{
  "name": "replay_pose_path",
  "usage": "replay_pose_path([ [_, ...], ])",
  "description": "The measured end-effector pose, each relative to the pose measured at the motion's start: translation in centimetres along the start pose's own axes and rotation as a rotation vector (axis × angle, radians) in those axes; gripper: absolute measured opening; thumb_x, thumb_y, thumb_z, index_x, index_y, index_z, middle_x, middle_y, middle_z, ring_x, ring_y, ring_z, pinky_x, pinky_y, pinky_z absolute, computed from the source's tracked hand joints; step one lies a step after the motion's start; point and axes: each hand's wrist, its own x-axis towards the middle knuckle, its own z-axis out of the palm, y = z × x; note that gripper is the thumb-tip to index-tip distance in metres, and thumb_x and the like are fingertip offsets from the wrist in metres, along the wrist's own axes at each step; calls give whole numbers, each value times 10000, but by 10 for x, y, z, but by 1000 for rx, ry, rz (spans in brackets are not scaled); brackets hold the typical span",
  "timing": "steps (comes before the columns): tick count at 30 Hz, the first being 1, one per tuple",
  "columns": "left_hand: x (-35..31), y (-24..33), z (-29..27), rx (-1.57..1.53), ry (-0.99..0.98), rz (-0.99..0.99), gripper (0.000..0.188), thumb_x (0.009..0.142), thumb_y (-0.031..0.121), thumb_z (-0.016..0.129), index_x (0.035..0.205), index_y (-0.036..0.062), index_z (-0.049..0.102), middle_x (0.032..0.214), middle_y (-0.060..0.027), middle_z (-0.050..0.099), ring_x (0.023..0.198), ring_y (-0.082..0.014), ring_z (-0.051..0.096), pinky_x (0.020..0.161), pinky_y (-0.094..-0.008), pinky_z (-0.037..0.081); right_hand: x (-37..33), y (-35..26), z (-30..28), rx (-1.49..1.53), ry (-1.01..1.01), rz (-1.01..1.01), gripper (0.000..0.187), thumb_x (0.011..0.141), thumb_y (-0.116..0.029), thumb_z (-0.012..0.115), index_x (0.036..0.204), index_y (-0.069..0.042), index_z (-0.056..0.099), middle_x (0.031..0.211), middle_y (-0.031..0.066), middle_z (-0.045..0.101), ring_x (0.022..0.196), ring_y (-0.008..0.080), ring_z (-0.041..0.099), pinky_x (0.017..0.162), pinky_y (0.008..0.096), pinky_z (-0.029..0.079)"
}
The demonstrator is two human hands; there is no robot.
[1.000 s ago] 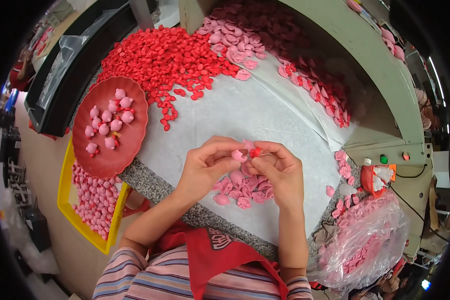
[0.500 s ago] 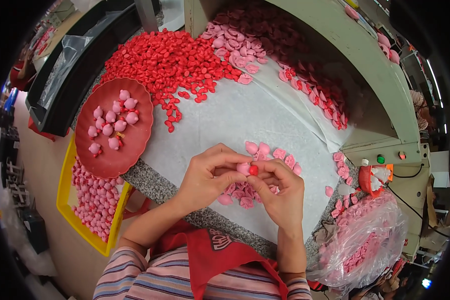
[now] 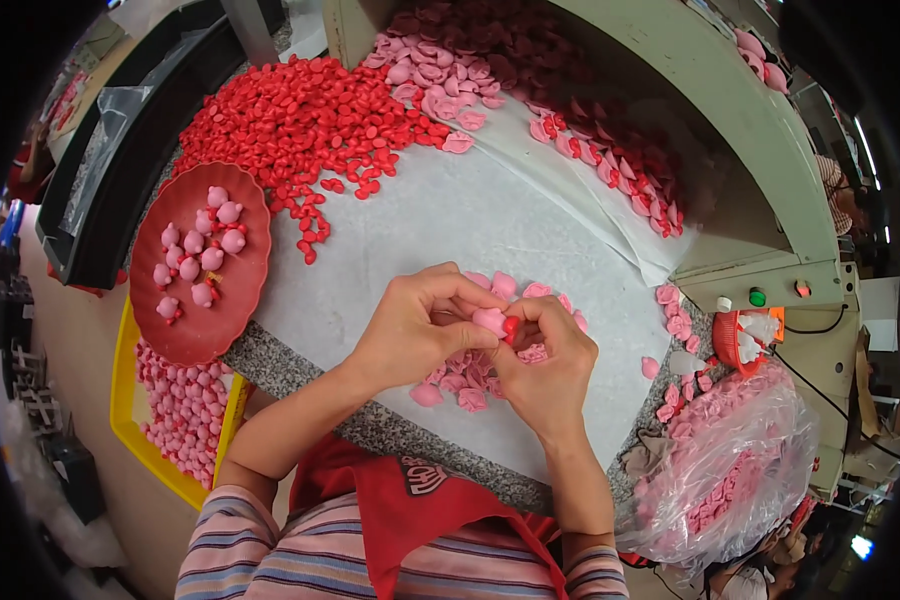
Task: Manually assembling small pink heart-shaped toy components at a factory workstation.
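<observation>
Between my two hands, over the white sheet, is a small pink rubbery head-like piece [image 3: 490, 320] with a red piece [image 3: 511, 327] against its right side. My left hand [image 3: 420, 325] pinches the pink piece between thumb and fingers. My right hand [image 3: 550, 345] has its thumb and fingers closed on the red piece, and the two pieces touch. Just under and beyond my hands lies a loose group of pink shell-like pieces [image 3: 470, 398], partly hidden by my fingers.
A red scalloped plate [image 3: 185, 335] with several pink-and-red pieces stands left, above a yellow crate [image 3: 122, 400] of similar ones. Red pieces [image 3: 300, 110] are heaped at the back left. A grey-green machine housing [image 3: 760, 140] arches at right, beside a plastic bag of pink pieces [image 3: 730, 470].
The pink piece has turned between my fingers, its side now showing more, and the red piece sits lower against it. The whole view has shifted slightly, the surroundings appearing further left.
</observation>
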Motion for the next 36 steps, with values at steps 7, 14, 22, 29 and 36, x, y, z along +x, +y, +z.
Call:
replay_pose_path([
  [7,55,-34,42,256,191,41,473,751,62,677,1195,49,511,1120,-103,476,945,-181,574,768,-298,503,103,108,-42,-328,240,-65,206,688,-63,688,872,-61,594,682,32,574,605,103,513,568,242,429],
  [14,-21,3,-16,498,334,118,366,750,17,643,1104,74,570,1127,-80,469,883,-147,551,710,-259,490,214,191,-150,-1099,275,310,411,714,-296,626,1097,-151,585,1043,188,592,911,364,581,758,414,473],
  [22,-106,8,-85,585,720,35,241,768,-32,598,1004,19,600,1015,-72,522,761,-100,550,586,-198,460,105,21,66,-277,-96,-250,223,724,-123,669,930,-53,622,879,101,609,715,215,605,652,319,474],
  [29,-131,4,-62,540,567,2,148,793,-13,583,930,15,631,853,-31,544,689,-61,492,576,-172,377,58,-16,204,-449,-324,-212,261,675,-231,716,817,-33,622,793,105,618,653,260,610,616,366,480],
  [36,-117,-11,-51,630,351,31,205,756,-11,611,955,32,631,907,-68,568,749,-129,548,607,-235,447,62,-1,97,343,-446,406,164,814,-107,598,915,22,596,798,69,638,697,102,587,616,231,471],
])
